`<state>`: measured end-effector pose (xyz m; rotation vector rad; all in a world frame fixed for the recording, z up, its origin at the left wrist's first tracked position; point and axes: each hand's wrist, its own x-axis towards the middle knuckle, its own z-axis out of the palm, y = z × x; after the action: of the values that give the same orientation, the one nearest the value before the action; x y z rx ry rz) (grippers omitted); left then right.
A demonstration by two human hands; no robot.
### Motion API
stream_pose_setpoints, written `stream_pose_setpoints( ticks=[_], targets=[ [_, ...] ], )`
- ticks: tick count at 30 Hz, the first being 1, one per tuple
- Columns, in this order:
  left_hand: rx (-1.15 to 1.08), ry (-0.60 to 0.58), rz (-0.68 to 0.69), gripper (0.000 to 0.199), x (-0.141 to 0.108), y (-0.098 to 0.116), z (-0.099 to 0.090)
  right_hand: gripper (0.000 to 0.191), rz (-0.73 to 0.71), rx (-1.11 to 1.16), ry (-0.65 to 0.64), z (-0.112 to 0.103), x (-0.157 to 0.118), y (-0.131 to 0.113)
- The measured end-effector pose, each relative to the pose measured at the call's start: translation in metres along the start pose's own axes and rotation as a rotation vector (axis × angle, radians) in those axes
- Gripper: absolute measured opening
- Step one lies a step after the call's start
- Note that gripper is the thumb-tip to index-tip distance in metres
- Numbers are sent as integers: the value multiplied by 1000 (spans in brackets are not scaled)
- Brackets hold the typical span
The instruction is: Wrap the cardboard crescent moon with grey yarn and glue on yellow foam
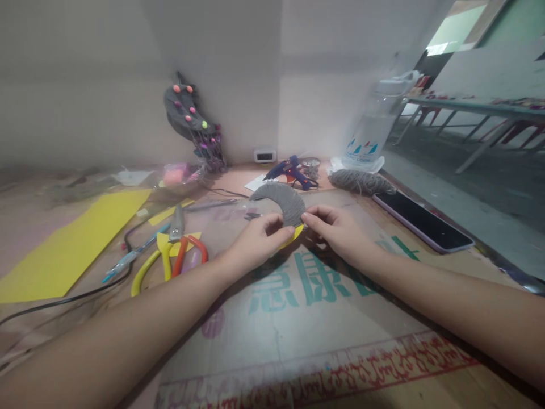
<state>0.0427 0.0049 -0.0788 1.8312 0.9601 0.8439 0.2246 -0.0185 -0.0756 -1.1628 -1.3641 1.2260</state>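
Between my two hands is a crescent [286, 199] wrapped in grey yarn, with a bare yellow tip [293, 237] at its lower end. My left hand [266, 236] pinches it near that tip, thumb on the front. From the other side, the fingertips of my right hand [332, 227] grip its edge; some of these fingers are hidden behind it. A hank of grey yarn [361, 182] lies beyond my right hand. Scissors [174, 250] with yellow and red handles rest to the left of my left hand.
A blue glue gun [292, 172], a small digital clock [264, 155] and a water bottle [368, 128] stand towards the wall. A phone [421, 221] lies at right. Yellow sheet [80, 244], pen [136, 253] and black cable [63, 299] are at left. A decorated grey crescent [185, 111] hangs on the wall.
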Motion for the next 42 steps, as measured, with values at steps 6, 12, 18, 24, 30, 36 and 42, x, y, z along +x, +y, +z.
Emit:
stream_pose_setpoints(
  ticks=[6, 12, 18, 24, 30, 36, 42],
  targets=[
    [-372, 77, -131, 37, 3, 0, 1, 33, -15, 40, -14, 0, 0, 1],
    [-368, 88, -146, 34, 6, -2, 2, 32, -14, 5, -3, 0, -3, -3],
    [-99, 112, -110, 42, 5, -1, -1, 34, -17, -15, -72, -1, -2, -1],
    [-39, 189, -128, 43, 6, -1, -1, 39, -74, -6, -52, -4, 1, 3],
    [-56, 195, -117, 43, 7, -4, -2, 30, -54, -126, -83, -2, 3, 0],
    [-18, 187, -132, 40, 6, -2, -2, 28, -58, -158, -82, -2, 4, 1],
    [33, 154, -153, 41, 5, 2, -2, 30, -61, -165, -76, -4, 3, 2]
  ],
)
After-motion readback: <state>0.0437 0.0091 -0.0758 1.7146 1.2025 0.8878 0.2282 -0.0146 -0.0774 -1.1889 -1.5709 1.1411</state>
